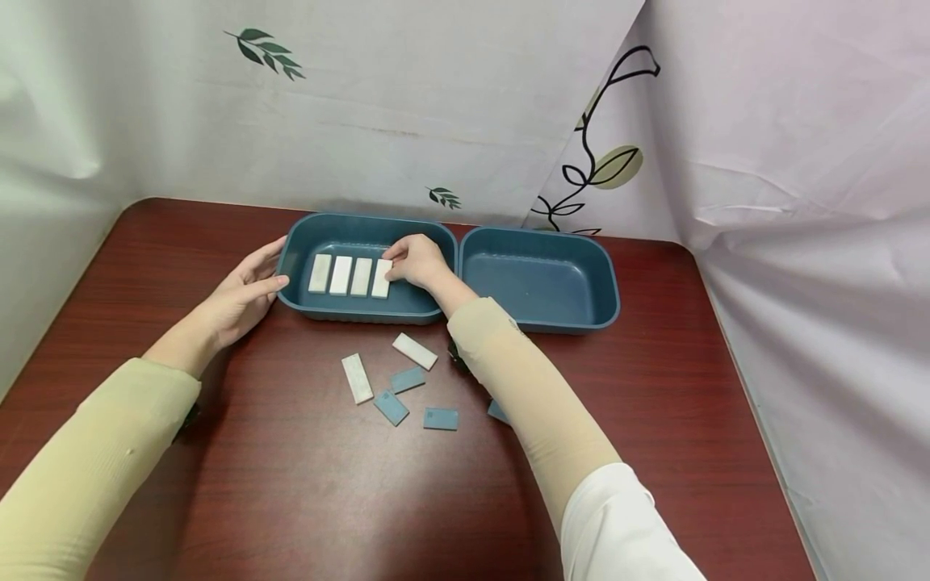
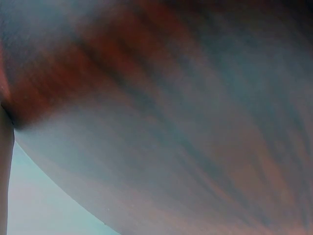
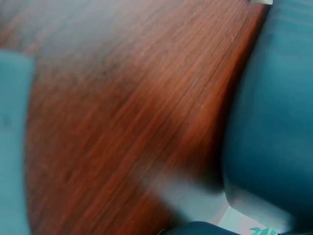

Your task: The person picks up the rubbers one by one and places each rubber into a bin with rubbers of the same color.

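In the head view, my right hand [image 1: 417,260] reaches into the left blue bin [image 1: 366,313] and pinches the rightmost white tile [image 1: 381,278] between thumb and fingers. This tile stands in line with the other white tiles [image 1: 340,275], laid side by side on the bin floor. At the bin's left end, my left hand [image 1: 243,297] rests against the outer wall, fingers extended and thumb near the rim. Neither hand appears in its wrist view; the left wrist view is a blur of table, and the right one shows the bin's side [image 3: 274,122].
An empty blue bin [image 1: 538,324] adjoins on the right. In front lie two white tiles [image 1: 357,378] and several blue-grey tiles [image 1: 441,418], one partly hidden by the right forearm. The reddish-brown table [image 1: 305,484] meets white curtains [image 1: 436,97] behind and at the sides.
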`<state>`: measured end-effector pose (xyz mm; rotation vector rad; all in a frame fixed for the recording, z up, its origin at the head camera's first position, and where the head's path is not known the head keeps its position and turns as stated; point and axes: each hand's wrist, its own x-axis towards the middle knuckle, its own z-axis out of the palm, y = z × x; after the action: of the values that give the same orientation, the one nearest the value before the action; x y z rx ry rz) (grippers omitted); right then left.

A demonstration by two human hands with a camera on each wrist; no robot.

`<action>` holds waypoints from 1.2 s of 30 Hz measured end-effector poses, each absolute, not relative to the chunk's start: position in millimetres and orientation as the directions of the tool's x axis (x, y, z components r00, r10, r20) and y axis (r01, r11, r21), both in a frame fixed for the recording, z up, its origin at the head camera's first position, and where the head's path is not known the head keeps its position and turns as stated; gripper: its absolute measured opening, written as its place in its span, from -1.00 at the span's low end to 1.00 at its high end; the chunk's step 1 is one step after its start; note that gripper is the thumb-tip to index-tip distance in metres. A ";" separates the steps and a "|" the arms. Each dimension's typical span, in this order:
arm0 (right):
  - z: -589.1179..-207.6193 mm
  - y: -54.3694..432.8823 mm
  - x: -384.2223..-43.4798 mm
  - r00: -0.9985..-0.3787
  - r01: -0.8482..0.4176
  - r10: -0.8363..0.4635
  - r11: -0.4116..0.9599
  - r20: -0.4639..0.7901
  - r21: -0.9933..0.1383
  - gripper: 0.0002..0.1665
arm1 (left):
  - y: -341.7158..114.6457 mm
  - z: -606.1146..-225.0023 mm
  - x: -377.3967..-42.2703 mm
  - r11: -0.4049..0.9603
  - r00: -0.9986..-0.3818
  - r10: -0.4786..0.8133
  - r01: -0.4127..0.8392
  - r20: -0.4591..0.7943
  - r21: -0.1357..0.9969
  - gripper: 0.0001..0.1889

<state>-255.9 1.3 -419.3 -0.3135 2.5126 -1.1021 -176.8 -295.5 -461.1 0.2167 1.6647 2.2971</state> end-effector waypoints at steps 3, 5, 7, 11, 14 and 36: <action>-419.6 1.1 -255.9 -0.904 -0.051 -0.346 0.669 -0.250 -0.741 -0.68 | -295.5 -461.9 -177.7 -0.289 -0.944 0.325 -0.146 -0.047 0.946 -0.30; -419.5 1.0 -255.8 -0.904 -0.052 -0.347 0.668 -0.249 -0.743 -0.68 | -295.7 -462.5 -178.2 -0.293 -0.944 0.329 -0.143 -0.041 0.945 -0.30; -419.3 0.9 -255.7 -0.905 -0.057 -0.350 0.664 -0.243 -0.745 -0.68 | -296.1 -463.1 -178.2 -0.298 -0.943 0.331 -0.141 -0.036 0.944 -0.30; -420.0 0.8 -255.9 -0.903 -0.068 -0.358 0.665 -0.238 -0.744 -0.66 | -296.8 -464.1 -177.6 -0.299 -0.942 0.334 -0.139 -0.033 0.944 -0.29; -420.5 0.8 -256.4 -0.902 -0.071 -0.360 0.667 -0.238 -0.742 -0.66 | -296.8 -464.1 -177.8 -0.291 -0.942 0.334 -0.135 -0.032 0.947 -0.29; -419.4 1.4 -256.3 -0.923 -0.029 -0.309 0.651 -0.230 -0.759 -0.70 | -295.3 -461.3 -177.4 -0.288 -0.944 0.326 -0.145 -0.045 0.947 -0.29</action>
<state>-256.3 1.4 -419.4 -0.2683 2.5321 -1.1554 -177.4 -295.3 -461.3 0.2261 1.6630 2.2981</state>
